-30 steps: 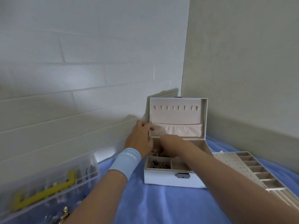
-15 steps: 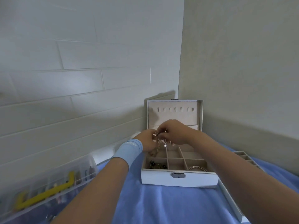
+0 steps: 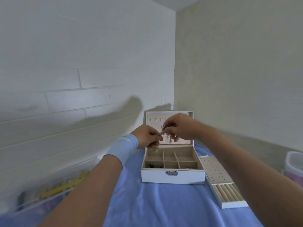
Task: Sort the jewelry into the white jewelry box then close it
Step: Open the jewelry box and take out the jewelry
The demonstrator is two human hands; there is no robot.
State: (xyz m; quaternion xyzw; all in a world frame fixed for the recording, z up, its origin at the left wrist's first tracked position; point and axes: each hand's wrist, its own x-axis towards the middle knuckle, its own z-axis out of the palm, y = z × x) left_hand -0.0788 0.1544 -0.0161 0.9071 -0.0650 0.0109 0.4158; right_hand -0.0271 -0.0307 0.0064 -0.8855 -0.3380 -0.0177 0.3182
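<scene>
The white jewelry box (image 3: 173, 177) stands open on the blue cloth, its lid upright against the corner of the walls. Beige compartments show inside; small dark pieces (image 3: 151, 165) lie in the front left one and a thin ring-like piece (image 3: 188, 168) in the front right. A tangle of thin chains (image 3: 166, 133) hangs above the box in front of the lid. My left hand (image 3: 148, 136) pinches its left end and my right hand (image 3: 179, 126) pinches its upper right part.
The box's removed tray (image 3: 220, 181), with a perforated panel and ring rolls, lies right of the box. A clear plastic organiser (image 3: 54, 190) with a yellow handle sits at the lower left. A translucent tub (image 3: 294, 164) stands at the right edge. Walls close in behind.
Both hands have risen out of the box compartments, lifting the tangled chains in front of the lid. The view has shifted, showing the tray on the right more fully.
</scene>
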